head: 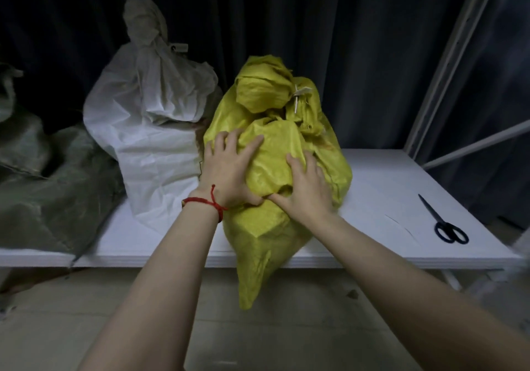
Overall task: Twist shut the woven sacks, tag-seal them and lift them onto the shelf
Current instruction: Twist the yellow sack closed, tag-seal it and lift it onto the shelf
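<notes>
A yellow woven sack [275,227] lies on the white shelf board [378,187], its lower corner hanging over the front edge. Its neck is twisted shut at the top, and a pale tag tie [299,93] sits on it. My left hand [229,173], with a red cord at the wrist, presses spread fingers on the sack's front bulge. My right hand [308,190] lies beside it on the same bulge, fingers spread too. Both thumbs meet under the fold.
A white sack [149,135] with a tagged neck [179,47] stands just left of the yellow one. A grey-green sack [43,181] fills the shelf's left end. Black scissors [447,224] lie on the right. A metal shelf post [459,44] rises at the right.
</notes>
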